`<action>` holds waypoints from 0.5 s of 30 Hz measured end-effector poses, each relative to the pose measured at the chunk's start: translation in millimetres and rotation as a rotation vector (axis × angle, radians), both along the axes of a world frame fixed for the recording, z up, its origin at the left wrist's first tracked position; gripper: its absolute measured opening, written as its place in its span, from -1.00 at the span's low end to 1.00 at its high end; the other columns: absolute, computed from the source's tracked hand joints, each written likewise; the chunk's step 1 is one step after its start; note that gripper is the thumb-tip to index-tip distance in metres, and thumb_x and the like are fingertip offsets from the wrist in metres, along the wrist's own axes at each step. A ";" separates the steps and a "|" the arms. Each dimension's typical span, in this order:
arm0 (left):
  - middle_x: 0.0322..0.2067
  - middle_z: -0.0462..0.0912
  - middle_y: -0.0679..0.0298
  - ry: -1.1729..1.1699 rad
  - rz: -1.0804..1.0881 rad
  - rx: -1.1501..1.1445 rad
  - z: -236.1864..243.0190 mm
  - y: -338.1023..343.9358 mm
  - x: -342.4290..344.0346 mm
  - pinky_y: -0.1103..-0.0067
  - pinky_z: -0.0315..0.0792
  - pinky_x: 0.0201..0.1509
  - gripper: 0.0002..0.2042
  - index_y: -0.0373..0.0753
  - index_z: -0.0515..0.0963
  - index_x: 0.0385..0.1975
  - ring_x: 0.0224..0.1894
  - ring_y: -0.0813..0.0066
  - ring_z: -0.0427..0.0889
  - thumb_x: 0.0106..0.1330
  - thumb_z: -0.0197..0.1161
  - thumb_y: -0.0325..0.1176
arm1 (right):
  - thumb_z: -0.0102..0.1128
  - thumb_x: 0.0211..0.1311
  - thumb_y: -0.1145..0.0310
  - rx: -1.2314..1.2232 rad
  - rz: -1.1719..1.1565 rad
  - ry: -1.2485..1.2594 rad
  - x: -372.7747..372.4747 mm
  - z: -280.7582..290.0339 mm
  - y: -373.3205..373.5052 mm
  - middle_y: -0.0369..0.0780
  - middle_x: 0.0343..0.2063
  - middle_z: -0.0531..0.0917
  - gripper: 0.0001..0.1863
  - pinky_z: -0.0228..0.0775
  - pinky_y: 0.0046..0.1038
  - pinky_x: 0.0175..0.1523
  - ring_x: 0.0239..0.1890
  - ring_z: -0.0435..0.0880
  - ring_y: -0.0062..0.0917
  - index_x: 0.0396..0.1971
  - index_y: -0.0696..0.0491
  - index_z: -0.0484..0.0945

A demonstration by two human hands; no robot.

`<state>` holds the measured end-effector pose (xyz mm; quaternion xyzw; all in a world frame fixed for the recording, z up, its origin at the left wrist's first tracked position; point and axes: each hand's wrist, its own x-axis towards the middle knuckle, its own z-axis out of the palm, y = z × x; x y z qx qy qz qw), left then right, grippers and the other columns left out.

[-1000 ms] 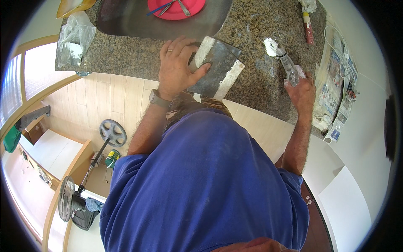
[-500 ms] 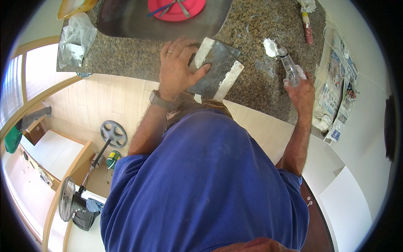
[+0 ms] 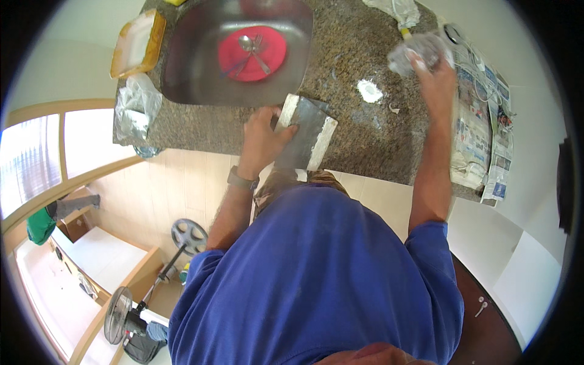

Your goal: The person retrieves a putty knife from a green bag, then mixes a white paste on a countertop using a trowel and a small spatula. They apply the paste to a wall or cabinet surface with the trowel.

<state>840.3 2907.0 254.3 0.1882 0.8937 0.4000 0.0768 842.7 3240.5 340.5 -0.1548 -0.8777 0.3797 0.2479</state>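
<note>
Head view: white powder [image 3: 369, 90] already heaped on desk [image 3: 342, 52], looks dry, unmixed; none heaped on grey plate [image 3: 304, 131] at desk's near edge. Left hand [image 3: 263, 139] closed on plate's left side, thumb on top, some fingertips hidden. Right hand [image 3: 437, 82] partly curled at translucent item [image 3: 422, 48], motion-blurred; kind and grip cannot be told.

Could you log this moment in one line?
left hand: holding dark plate; right hand: touching crumpled plastic bag, grip unclear; counter: white powder; sink: pink plate, spoon
</note>
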 end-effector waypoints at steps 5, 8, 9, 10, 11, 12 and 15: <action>-0.41 0.50 0.35 -0.432 0.019 0.284 3.9 8.0 2.3 0.66 0.37 -0.32 -0.76 -0.32 0.38 -0.30 -0.39 0.69 0.44 0.10 0.28 -0.46 | 0.35 -0.04 0.07 -0.093 0.020 0.028 -57.2 -63.9 25.8 -0.08 -0.24 0.63 -0.37 0.39 -0.43 -0.05 -0.19 0.61 -0.41 -0.05 0.22 0.45; -0.37 0.51 0.33 -0.529 0.038 0.372 -3.4 4.2 3.4 0.67 0.38 -0.30 -0.78 -0.31 0.37 -0.26 -0.36 0.68 0.45 0.14 0.24 -0.50 | 0.36 -0.06 0.04 -0.036 0.030 -0.101 -64.7 -63.6 21.0 -0.05 -0.20 0.61 -0.33 0.38 -0.40 -0.02 -0.13 0.59 -0.37 -0.07 0.27 0.44; -0.35 0.52 0.33 -0.582 0.069 0.423 -3.2 2.9 6.7 0.67 0.38 -0.28 -0.79 -0.30 0.36 -0.25 -0.35 0.68 0.46 0.15 0.22 -0.51 | 0.36 -0.05 0.04 -0.010 0.026 -0.091 -64.8 -63.0 17.3 -0.04 -0.19 0.61 -0.32 0.38 -0.40 -0.01 -0.13 0.58 -0.36 -0.06 0.27 0.44; -0.34 0.52 0.32 -0.635 0.099 0.475 -3.7 2.4 8.6 0.67 0.39 -0.27 -0.79 -0.29 0.36 -0.24 -0.34 0.67 0.46 0.16 0.20 -0.53 | 0.36 -0.05 0.04 0.015 0.020 -0.081 -65.5 -62.9 14.8 -0.03 -0.18 0.60 -0.32 0.38 -0.39 -0.01 -0.12 0.57 -0.35 -0.06 0.27 0.43; -0.32 0.52 0.32 -0.641 0.112 0.511 -6.3 2.9 8.0 0.66 0.39 -0.25 -0.78 -0.29 0.36 -0.22 -0.33 0.66 0.47 0.16 0.20 -0.54 | 0.36 -0.05 0.04 0.039 0.014 -0.071 -66.6 -63.0 13.3 -0.03 -0.17 0.59 -0.32 0.37 -0.39 0.00 -0.12 0.57 -0.33 -0.05 0.27 0.43; -0.31 0.52 0.31 -0.654 0.131 0.541 -11.9 2.2 8.7 0.65 0.40 -0.24 -0.77 -0.28 0.36 -0.21 -0.32 0.65 0.48 0.16 0.19 -0.55 | 0.36 -0.05 0.04 0.019 0.026 -0.076 -68.0 -69.9 17.1 -0.02 -0.16 0.59 -0.31 0.37 -0.38 0.00 -0.12 0.57 -0.32 -0.04 0.27 0.42; -0.34 0.54 0.28 -0.709 0.228 0.786 -8.7 9.7 14.6 0.66 0.41 -0.35 -0.78 -0.30 0.36 -0.19 -0.39 0.65 0.50 0.17 0.15 -0.53 | 0.34 -0.04 0.04 -0.056 0.081 -0.083 -66.8 -79.8 25.6 0.00 -0.16 0.58 -0.29 0.36 -0.37 0.02 -0.12 0.57 -0.30 -0.01 0.28 0.41</action>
